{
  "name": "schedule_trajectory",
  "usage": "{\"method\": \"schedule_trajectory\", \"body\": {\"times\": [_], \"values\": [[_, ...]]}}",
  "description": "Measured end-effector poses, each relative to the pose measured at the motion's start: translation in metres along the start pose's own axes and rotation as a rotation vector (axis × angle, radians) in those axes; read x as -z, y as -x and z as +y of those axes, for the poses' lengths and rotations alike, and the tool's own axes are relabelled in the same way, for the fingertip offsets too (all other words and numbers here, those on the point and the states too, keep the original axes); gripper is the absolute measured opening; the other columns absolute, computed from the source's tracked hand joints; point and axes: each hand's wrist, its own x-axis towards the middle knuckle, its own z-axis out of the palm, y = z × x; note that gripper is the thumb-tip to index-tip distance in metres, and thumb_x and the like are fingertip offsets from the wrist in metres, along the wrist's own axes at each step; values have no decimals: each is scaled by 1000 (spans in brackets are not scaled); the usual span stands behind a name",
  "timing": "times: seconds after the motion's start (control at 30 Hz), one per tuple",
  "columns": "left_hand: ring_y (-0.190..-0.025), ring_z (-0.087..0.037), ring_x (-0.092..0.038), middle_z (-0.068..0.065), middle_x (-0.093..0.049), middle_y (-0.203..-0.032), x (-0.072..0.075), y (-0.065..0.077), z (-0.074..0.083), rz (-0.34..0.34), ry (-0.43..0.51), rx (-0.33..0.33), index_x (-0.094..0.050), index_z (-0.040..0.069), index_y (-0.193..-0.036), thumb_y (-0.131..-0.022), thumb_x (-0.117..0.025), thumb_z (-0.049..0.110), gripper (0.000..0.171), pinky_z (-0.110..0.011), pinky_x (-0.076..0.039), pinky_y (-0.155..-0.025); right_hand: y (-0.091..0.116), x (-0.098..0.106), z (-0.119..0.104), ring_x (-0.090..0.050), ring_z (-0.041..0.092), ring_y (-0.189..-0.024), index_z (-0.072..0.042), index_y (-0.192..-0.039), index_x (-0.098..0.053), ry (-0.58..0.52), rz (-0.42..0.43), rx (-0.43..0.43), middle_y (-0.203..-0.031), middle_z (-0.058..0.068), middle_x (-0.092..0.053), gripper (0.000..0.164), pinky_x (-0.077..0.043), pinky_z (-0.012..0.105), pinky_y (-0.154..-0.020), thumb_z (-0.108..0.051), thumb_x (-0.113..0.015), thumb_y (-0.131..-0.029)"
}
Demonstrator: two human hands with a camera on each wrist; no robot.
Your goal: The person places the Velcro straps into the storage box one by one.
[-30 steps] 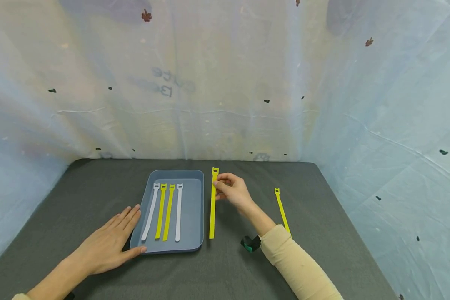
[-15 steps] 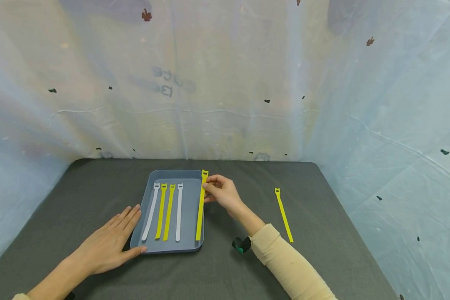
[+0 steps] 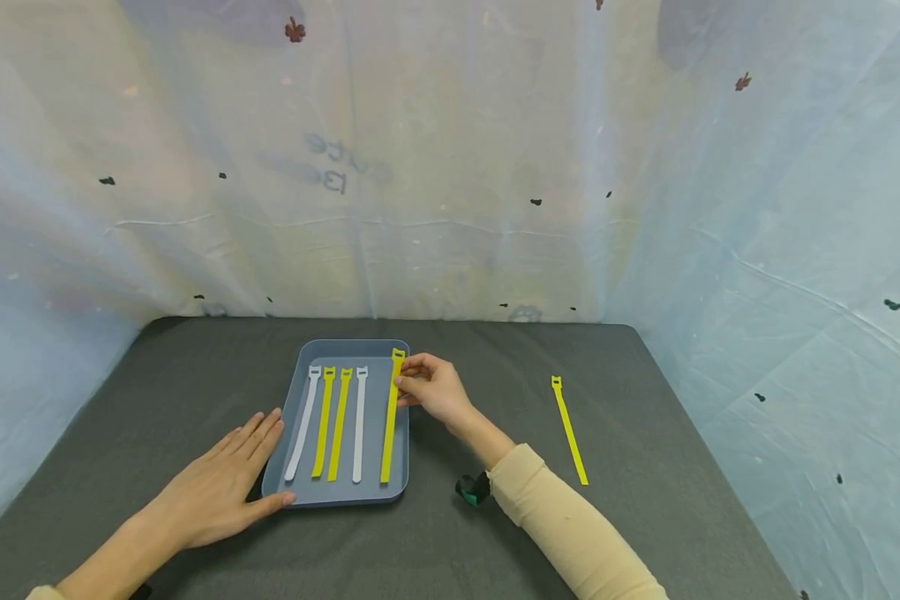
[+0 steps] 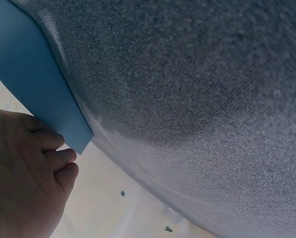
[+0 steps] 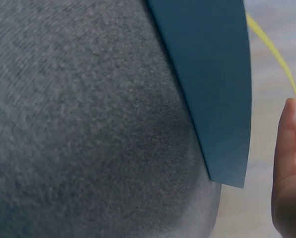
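My right hand (image 3: 437, 390) pinches a yellow cable tie (image 3: 392, 425) near its slotted head, over the right side of a blue-grey tray (image 3: 337, 497). In the right wrist view the held cable tie (image 5: 273, 47) bows above the tray wall (image 5: 212, 89). Two white cable ties (image 3: 359, 425) and two yellow ones (image 3: 338, 433) lie side by side in the tray, heads toward the back. My left hand (image 3: 213, 487) lies with straight fingers along the tray's left edge, its thumb at the front left corner. Its fingertips show against the tray wall (image 4: 38, 74) in the left wrist view.
Another yellow cable tie (image 3: 570, 433) lies on the dark cloth-covered table (image 3: 645, 500), right of the right forearm. A black and green wrist strap (image 3: 471, 489) hangs at the right cuff. Pale plastic sheeting (image 3: 450, 167) encloses the table at the back and sides.
My right hand has carried the yellow cable tie leftward from beside the tray to over its right side. The left hand and the tray have stayed in place.
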Motion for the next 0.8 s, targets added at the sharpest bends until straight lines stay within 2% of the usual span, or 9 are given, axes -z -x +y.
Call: {"method": "schedule_trajectory", "body": {"times": [0.13, 0.37, 0.63, 0.8], "values": [[-153, -43, -29, -22, -27, -169, 0, 0, 0, 2, -2, -4, -32, -3, -161, -93, -55, 76, 106, -59, -34, -119, -3, -3, 4, -72, 19, -80, 5, -122, -65, 31, 5, -1, -108, 16, -68, 25, -65, 40, -76, 4, -68, -97], [-153, -44, -29, -22, -27, -168, 1, 1, 1, 5, -1, -9, -32, -4, -160, -94, -56, 75, 105, -59, -33, -119, -8, -9, 8, -75, 33, -86, 3, -123, -65, 77, -17, 7, -108, 14, -71, 27, -65, 43, -76, 4, -69, -96], [-154, -43, -28, -21, -26, -169, 1, 1, 0, 13, 3, -3, -33, -3, -160, -95, -55, 74, 104, -53, -26, -125, -8, -12, 9, -75, 35, -90, 4, -129, -63, 217, -36, 72, -110, 15, -71, 32, -65, 46, -77, 2, -68, -98], [-153, -43, -29, -21, -26, -169, 1, 1, 0, 12, 1, -7, -32, -3, -161, -95, -55, 74, 104, -53, -27, -124, -10, -14, 10, -75, 39, -88, 4, -128, -64, 307, -34, 122, -109, 16, -71, 30, -65, 45, -74, -2, -68, -99]]}}
